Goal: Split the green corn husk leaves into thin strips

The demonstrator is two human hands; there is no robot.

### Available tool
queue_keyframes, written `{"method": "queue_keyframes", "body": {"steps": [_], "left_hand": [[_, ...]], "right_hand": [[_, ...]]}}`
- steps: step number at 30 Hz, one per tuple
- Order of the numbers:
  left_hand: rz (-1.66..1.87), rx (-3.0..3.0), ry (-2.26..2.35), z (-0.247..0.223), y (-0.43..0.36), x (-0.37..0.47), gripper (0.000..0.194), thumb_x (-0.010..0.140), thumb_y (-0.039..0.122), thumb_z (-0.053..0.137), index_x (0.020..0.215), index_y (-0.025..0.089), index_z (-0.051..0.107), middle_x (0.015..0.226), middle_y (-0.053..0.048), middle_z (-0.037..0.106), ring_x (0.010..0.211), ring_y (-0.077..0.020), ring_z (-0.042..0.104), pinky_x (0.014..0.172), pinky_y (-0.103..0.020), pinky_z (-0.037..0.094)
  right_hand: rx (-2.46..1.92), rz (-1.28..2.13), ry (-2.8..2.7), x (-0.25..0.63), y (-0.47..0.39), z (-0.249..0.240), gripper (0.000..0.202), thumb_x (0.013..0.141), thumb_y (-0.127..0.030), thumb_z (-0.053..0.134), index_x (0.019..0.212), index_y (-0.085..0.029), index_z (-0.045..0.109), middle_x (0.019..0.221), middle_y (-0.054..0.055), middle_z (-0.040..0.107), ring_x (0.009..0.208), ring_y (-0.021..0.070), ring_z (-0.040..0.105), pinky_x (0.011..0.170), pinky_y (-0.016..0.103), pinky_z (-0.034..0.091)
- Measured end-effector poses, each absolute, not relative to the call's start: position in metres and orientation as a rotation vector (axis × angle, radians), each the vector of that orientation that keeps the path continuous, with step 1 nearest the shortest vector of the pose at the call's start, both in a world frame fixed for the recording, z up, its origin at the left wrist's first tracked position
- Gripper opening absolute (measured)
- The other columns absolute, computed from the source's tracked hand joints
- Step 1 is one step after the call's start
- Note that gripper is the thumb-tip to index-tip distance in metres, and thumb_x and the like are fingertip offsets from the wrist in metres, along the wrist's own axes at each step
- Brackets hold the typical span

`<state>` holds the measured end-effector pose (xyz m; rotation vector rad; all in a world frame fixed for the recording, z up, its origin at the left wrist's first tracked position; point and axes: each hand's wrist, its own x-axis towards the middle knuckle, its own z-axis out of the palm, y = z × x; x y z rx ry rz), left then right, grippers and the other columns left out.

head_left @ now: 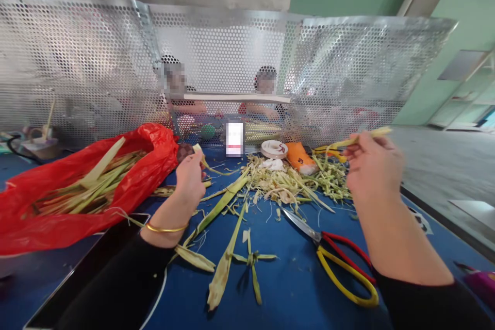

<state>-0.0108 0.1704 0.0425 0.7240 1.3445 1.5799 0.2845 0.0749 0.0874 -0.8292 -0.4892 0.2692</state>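
A narrow strip (212, 166) of plant leaf is being pinched by the left hand (189, 171) just left of the frame's centre, its loose end being left to trail toward the blue tabletop (294, 289). At the right of the frame, a pale strip (343, 143) is being gripped by the right hand (372, 167), one end being pointed toward the centre and the other being held out beyond the knuckles. The fingers of both hands are being held closed, with no clear gap being shown between thumb and fingertips. The hands are being held well apart.

Judging by the poses, a leaf is apparently being parted into thin pieces; whether both strips are being drawn from one leaf cannot be told. For the next move, a firm pinch and a clear path past the heap of shreds (284, 188) at centre right are probably being called for, since loose ends could be caught there.

At the left, leaves are being contained by a red plastic bag (164, 148). In the lower centre, a knotted piece (252, 257) is being left beside a long leaf (222, 278); at lower right, the red-and-yellow-handled scissors (317, 237) are being left open, untouched by the fingers.
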Motion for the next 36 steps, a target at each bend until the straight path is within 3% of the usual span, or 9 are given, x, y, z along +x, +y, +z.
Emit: {"method": "queue_keyframes", "body": {"steps": [3,5,7,10,15,19,24,30,36], "left_hand": [[1.605,0.777,1.491,0.040,0.189,-0.038,0.019,0.079,0.027,0.064,0.067,0.017,0.054,0.050,0.008,0.040,0.043,-0.0060,0.036,0.040,-0.017,0.025],[1.541,0.824,1.568,0.036,0.198,-0.052,0.013,0.080,0.024,0.063,0.072,0.015,0.058,0.057,0.005,0.049,0.050,-0.0076,0.046,0.043,-0.017,0.032],[1.415,0.862,1.621,0.029,0.204,-0.059,0.015,0.084,0.025,0.061,0.091,0.012,0.062,0.080,-0.003,0.062,0.068,-0.0133,0.059,0.057,-0.024,0.047],[1.248,0.921,1.657,0.020,0.207,-0.062,0.032,0.089,0.032,0.056,0.116,0.015,0.056,0.114,-0.009,0.060,0.095,-0.0207,0.061,0.079,-0.041,0.052],[1.286,1.116,1.660,0.030,0.198,-0.056,0.024,0.073,0.017,0.069,0.096,0.017,0.065,0.068,0.001,0.065,0.052,-0.0125,0.059,0.048,-0.021,0.038],[1.334,1.366,1.442,0.058,0.162,-0.024,0.010,0.064,0.024,0.075,0.073,0.022,0.072,0.051,0.004,0.060,0.045,-0.0102,0.051,0.045,-0.018,0.035],[0.994,1.567,0.765,0.080,0.102,0.024,0.006,0.070,0.025,0.072,0.073,0.020,0.075,0.070,-0.006,0.072,0.060,-0.0141,0.060,0.052,-0.020,0.044],[0.966,1.509,0.736,0.077,0.086,0.032,0.016,0.076,0.023,0.067,0.062,0.018,0.071,0.059,-0.006,0.068,0.050,-0.0103,0.056,0.051,-0.019,0.042],[0.842,1.364,0.669,0.069,0.091,0.031,0.007,0.074,0.022,0.067,0.075,0.018,0.072,0.069,-0.006,0.071,0.054,-0.0127,0.061,0.051,-0.022,0.045]], "right_hand": [[-0.837,0.037,-0.462,0.292,0.067,0.097,0.017,0.070,-0.010,0.061,0.056,-0.016,0.054,0.047,-0.005,0.050,0.041,0.0071,0.044,0.040,0.021,0.031],[-0.821,0.035,-0.503,0.288,0.062,0.102,0.019,0.068,-0.009,0.062,0.053,-0.016,0.053,0.044,-0.005,0.048,0.040,0.0073,0.042,0.039,0.022,0.028],[-0.814,0.158,-0.577,0.278,0.060,0.105,0.018,0.067,-0.010,0.063,0.053,-0.017,0.055,0.047,-0.003,0.053,0.039,0.0080,0.042,0.039,0.023,0.029],[-0.881,0.341,-0.678,0.263,0.060,0.102,0.012,0.067,-0.015,0.067,0.058,-0.018,0.060,0.056,0.001,0.061,0.043,0.0095,0.049,0.041,0.024,0.035],[-1.009,0.538,-0.949,0.243,0.062,0.090,0.008,0.068,-0.024,0.070,0.070,-0.017,0.067,0.061,0.000,0.064,0.052,0.0108,0.057,0.047,0.023,0.041],[-1.046,0.682,-1.128,0.223,0.058,0.084,0.009,0.071,-0.027,0.070,0.074,-0.019,0.069,0.065,0.001,0.066,0.058,0.0122,0.056,0.052,0.025,0.042],[-1.051,0.867,-1.206,0.198,0.053,0.080,0.007,0.070,-0.027,0.070,0.071,-0.021,0.069,0.061,-0.001,0.060,0.057,0.0119,0.051,0.053,0.026,0.040],[-1.002,0.967,-1.203,0.192,0.054,0.074,0.006,0.071,-0.026,0.071,0.070,-0.021,0.068,0.059,-0.004,0.055,0.055,0.0094,0.045,0.053,0.024,0.035],[-0.886,1.129,-1.097,0.194,0.059,0.070,0.008,0.070,-0.026,0.072,0.071,-0.020,0.067,0.063,-0.003,0.057,0.055,0.0092,0.045,0.054,0.024,0.034]]}}
